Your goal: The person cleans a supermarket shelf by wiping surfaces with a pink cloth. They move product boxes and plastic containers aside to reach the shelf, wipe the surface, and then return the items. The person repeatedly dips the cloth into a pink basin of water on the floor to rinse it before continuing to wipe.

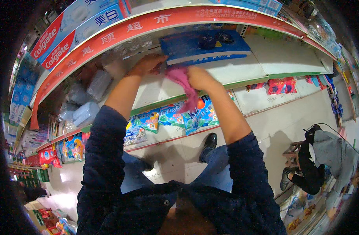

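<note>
My right hand (200, 78) is closed around a pink cloth (188, 91), whose loose end hangs over the green front edge of a white store shelf (156, 88). To its left, my left hand (150, 64) reaches to the near left corner of a flat blue box (203, 44) lying on that shelf. The fingers of that hand are blurred, and whether they grip the box cannot be told. Two dark round items (216, 39) show on top of the box; whether they are printed or real is unclear.
Toothpaste cartons (79, 32) stand on the upper shelf, behind a red strip (109, 36) bearing writing. Wrapped packs (85, 113) sit at the left. Washing powder bags (200, 114) lie on the bottom shelf below my hands. At the right, a person (329, 155) sits on a low wooden stool (292, 154).
</note>
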The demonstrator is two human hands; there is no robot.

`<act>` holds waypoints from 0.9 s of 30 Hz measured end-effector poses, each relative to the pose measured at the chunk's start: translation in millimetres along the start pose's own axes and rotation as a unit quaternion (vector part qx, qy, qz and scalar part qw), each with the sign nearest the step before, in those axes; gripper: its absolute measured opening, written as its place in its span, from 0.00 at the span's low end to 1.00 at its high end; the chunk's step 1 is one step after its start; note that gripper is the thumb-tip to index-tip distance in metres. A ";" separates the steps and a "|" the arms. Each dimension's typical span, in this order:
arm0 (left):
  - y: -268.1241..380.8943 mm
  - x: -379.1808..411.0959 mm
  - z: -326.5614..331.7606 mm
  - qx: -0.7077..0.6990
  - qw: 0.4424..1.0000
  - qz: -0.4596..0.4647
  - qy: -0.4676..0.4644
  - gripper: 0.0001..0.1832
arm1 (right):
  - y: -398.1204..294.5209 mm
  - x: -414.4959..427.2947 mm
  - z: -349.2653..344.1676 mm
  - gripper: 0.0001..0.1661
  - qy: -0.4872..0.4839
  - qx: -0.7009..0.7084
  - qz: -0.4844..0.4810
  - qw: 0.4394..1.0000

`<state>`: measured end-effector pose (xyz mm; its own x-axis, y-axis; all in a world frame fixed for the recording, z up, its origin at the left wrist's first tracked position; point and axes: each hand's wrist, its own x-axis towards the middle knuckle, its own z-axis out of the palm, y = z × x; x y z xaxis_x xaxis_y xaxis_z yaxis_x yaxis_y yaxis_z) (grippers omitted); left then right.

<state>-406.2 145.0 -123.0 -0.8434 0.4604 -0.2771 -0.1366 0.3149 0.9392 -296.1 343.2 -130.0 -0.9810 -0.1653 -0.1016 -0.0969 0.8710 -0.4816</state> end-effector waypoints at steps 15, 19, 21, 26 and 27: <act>43.9 33.4 41.8 0.355 0.840 0.362 0.193 0.31 | 55.7 -38.7 -31.2 0.16 0.067 0.254 -0.139 0.955; 88.0 60.4 111.7 0.346 0.830 0.424 0.106 0.29 | 119.3 -69.1 -106.2 0.19 0.180 0.316 -0.023 0.931; 90.3 69.9 122.4 0.400 0.822 0.394 0.093 0.29 | 136.6 -64.2 -136.8 0.20 0.190 0.478 0.047 0.857; 98.7 61.4 138.8 0.391 0.826 0.396 0.091 0.30 | 197.1 -24.3 -157.6 0.19 0.318 0.613 -0.022 0.723; 94.7 44.1 132.4 0.368 0.845 0.380 0.082 0.33 | 186.4 -11.7 -159.3 0.19 0.305 0.638 -0.014 0.707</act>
<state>-387.4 305.1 -73.1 -0.6117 0.6591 0.4374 0.7854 0.4398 0.4356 -329.5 581.2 -79.9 -0.9095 0.3946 0.1310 -0.2693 -0.3189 -0.9087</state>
